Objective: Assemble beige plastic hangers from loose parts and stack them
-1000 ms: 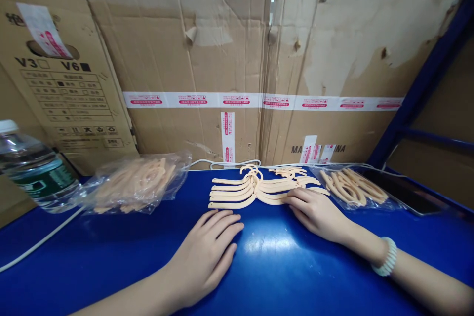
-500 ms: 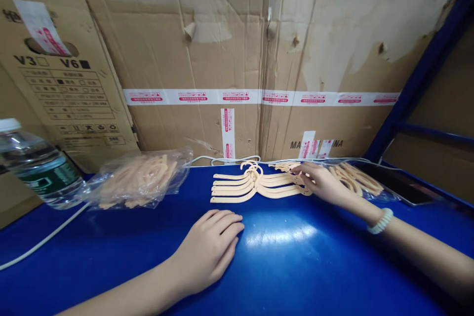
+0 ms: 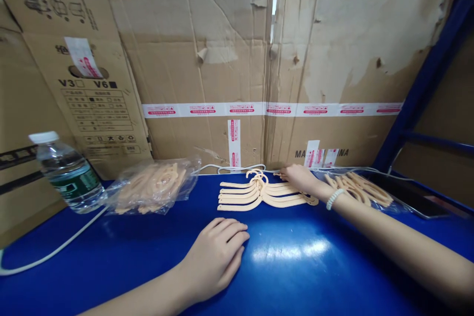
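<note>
Several small peach plastic hangers (image 3: 246,193) lie stacked in a row on the blue table (image 3: 289,276), hooks at the far side. My right hand (image 3: 299,176), a bead bracelet on its wrist, reaches to the far end of the row near the cardboard. Its fingers are curled over hanger pieces there; I cannot make out whether it grips one. My left hand (image 3: 218,256) lies flat, palm down, on the table in front of the hangers, fingers together and stretched out, holding nothing.
A clear bag of peach hangers (image 3: 151,186) lies at the left, another opened bag (image 3: 365,190) at the right. A water bottle (image 3: 68,173) stands far left beside a white cable (image 3: 52,252). Cardboard boxes (image 3: 207,69) wall the back. A dark phone (image 3: 414,192) lies at right.
My right hand moved from the near side of the hanger row to its far end by the cardboard. The view tilted up. My left hand stayed put.
</note>
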